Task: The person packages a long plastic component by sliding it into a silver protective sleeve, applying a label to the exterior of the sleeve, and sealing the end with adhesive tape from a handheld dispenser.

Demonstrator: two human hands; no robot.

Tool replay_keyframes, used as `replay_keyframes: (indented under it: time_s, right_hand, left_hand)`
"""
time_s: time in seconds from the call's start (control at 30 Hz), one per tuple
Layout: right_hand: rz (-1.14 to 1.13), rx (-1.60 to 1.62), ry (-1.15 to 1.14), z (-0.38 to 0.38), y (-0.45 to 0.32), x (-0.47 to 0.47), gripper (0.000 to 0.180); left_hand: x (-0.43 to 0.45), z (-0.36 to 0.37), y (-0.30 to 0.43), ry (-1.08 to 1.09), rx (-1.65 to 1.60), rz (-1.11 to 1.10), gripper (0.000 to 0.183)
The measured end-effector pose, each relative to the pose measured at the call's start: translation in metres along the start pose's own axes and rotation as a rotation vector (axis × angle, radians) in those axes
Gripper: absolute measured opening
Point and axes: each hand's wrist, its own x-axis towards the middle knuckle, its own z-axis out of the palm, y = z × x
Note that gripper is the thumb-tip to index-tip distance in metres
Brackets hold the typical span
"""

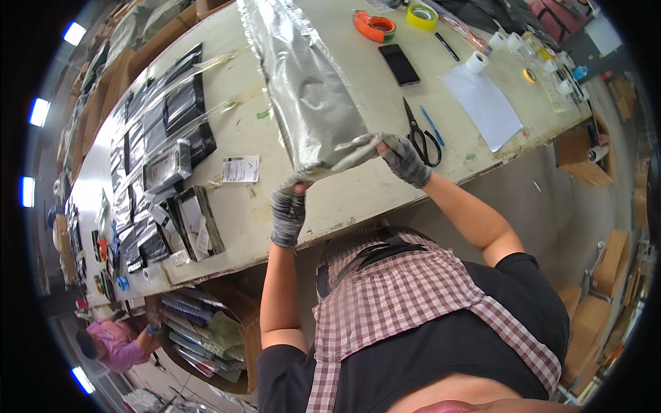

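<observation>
A long silvery-grey plastic-wrapped sheet or bag [310,88] stretches over the table from the far edge to the near side. My left hand [290,211], in a grey fingerless glove, grips its near left corner. In a matching glove, my right hand [403,157] holds the near right corner of the same bag, where the edge is bunched or rolled. Black-handled scissors [424,139] lie just beyond my right hand, with a blue pen [433,126] beside them. A black phone [399,64] rests farther off.
Black plastic packages [181,111] and a printed label [240,169] lie on the left. An orange tape dispenser [374,27], yellow tape roll [421,17] and white paper [485,106] are to the right. Below the table's left edge stands a full carton [251,330]. A co-worker [116,343] is beyond.
</observation>
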Motion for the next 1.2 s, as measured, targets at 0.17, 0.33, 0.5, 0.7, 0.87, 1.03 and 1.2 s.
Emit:
replay_keyframes:
  time_s: [0.17, 0.33, 0.5, 0.7, 0.87, 1.03, 1.2]
  right_hand:
    - [0.366, -0.340, 0.297, 0.034, 0.013, 0.029, 0.034]
    - [1.012, -0.625, -0.088, 0.045, 0.114, -0.002, 0.043]
    - [1.121, -0.497, 0.151, 0.063, 0.098, 0.003, 0.040]
    - [1.200, -0.428, 0.013, 0.067, 0.093, 0.016, 0.022]
    - [1.008, -0.355, 0.166, 0.062, 0.089, -0.008, 0.022]
    - [0.751, -0.177, 0.334, 0.013, 0.064, -0.065, 0.020]
    - [0.900, -0.183, 0.333, -0.094, 0.011, -0.057, 0.013]
  left_hand:
    - [0.032, 0.013, -0.014, 0.320, -0.468, -0.372, 0.041]
    - [0.043, 0.031, -0.127, 0.179, -0.400, -0.620, 0.041]
    - [0.085, 0.003, -0.102, -0.157, 0.630, -0.136, 0.069]
    - [0.173, 0.030, -0.079, -0.921, 0.933, 1.180, 0.045]
    - [0.203, 0.044, -0.065, -1.275, 0.769, 1.312, 0.040]
    - [0.196, 0.042, -0.070, -1.197, 0.772, 1.276, 0.042]
    - [0.138, 0.032, -0.089, -1.148, 0.682, 1.121, 0.042]
